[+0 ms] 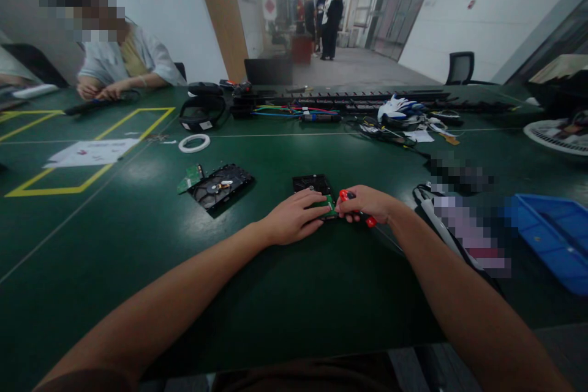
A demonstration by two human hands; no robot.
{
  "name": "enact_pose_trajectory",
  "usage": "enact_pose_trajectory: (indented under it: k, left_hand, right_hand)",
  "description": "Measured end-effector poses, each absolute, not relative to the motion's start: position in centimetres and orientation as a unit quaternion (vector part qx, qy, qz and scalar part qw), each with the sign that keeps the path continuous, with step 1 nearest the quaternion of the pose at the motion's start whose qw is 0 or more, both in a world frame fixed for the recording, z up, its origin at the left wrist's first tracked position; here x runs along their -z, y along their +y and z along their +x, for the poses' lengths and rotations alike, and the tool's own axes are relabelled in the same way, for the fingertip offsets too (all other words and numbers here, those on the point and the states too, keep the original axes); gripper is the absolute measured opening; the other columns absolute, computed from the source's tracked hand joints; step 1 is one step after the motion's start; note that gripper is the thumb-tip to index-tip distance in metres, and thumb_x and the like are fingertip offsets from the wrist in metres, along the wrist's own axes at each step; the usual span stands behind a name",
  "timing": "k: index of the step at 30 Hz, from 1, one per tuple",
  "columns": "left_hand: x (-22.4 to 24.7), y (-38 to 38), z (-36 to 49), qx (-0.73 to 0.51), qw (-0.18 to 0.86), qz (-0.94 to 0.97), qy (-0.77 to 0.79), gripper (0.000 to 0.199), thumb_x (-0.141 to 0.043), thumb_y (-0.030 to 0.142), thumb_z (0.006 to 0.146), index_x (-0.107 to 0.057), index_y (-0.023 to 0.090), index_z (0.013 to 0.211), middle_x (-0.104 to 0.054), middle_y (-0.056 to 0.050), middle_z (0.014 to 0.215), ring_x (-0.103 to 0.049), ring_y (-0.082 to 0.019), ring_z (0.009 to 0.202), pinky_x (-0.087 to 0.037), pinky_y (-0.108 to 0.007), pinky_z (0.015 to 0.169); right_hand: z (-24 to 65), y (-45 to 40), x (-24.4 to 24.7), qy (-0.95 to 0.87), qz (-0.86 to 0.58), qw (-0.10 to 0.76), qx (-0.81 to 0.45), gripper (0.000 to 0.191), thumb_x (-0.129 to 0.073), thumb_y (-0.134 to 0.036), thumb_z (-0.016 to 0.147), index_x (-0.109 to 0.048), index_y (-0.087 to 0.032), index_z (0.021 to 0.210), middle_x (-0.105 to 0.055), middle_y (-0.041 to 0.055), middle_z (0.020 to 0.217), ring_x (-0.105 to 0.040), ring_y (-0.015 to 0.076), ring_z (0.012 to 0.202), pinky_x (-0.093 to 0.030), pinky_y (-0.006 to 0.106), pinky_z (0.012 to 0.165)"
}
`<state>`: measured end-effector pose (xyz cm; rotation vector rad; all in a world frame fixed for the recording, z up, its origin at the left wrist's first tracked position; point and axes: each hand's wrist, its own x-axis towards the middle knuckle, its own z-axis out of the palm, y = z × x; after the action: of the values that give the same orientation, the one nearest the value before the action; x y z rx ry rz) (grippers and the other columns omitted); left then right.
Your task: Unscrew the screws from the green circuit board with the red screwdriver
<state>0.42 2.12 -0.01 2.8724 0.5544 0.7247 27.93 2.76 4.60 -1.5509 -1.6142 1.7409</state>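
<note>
A black hard drive (pixel 310 182) with a green circuit board (pixel 331 209) lies on the green table in front of me. My left hand (pixel 294 218) rests across it, fingers stretched over the board. From the other side, my right hand (pixel 370 201) grips a red-and-black screwdriver (pixel 370 220) close to the board's right edge. The screwdriver's tip is hidden by my fingers. To the left lies a second hard drive (pixel 229 184), opened up, with a green board (pixel 188 179) beside it.
A white ring (pixel 193 143) and a black strapped device (pixel 202 113) sit farther back. Cables and a white-and-blue glove (pixel 397 109) lie along the back. At right stand a power strip (pixel 443 226) and a blue bin (pixel 551 233). Another person (pixel 131 58) sits at far left.
</note>
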Motion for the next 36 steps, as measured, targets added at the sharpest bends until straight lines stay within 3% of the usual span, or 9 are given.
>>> enact_pose_trajectory:
  k: [8,19,36]
  left_hand:
    - [-0.09,2.16,0.37,-0.23,0.06,0.956,0.173,0.042,-0.056,0.031,0.11,-0.063,0.021,0.151,-0.058,-0.016,0.159,-0.053,-0.033,0.153,-0.039,-0.062,0.131]
    - [-0.02,2.19,0.25,-0.228,0.062,0.955,0.179,0.044,-0.057,0.034,0.111,-0.061,0.022,0.152,-0.058,-0.016,0.16,-0.051,-0.033,0.154,-0.039,-0.062,0.131]
    - [0.35,2.32,0.28,-0.235,0.052,0.954,0.18,0.041,-0.055,0.034,0.112,-0.063,0.023,0.151,-0.058,-0.015,0.16,-0.052,-0.031,0.154,-0.04,-0.061,0.131]
  right_hand:
    - [27.94,2.82,-4.44,-0.561,-0.538,0.153,-0.611,0.011,-0.08,-0.024,0.077,-0.073,-0.017,0.08,-0.075,0.0047,0.079,-0.064,0.0121,0.063,-0.044,0.024,0.053]
    - [27.95,2.89,-4.46,-0.553,-0.54,0.152,-0.616,0.024,-0.087,-0.033,0.079,-0.071,-0.016,0.083,-0.074,0.0042,0.082,-0.062,0.0103,0.061,-0.042,0.023,0.051]
    - [27.58,2.79,-4.67,-0.56,-0.552,0.143,-0.602,0.018,-0.085,-0.027,0.078,-0.071,-0.017,0.079,-0.073,0.0032,0.077,-0.063,0.0116,0.062,-0.043,0.023,0.053]
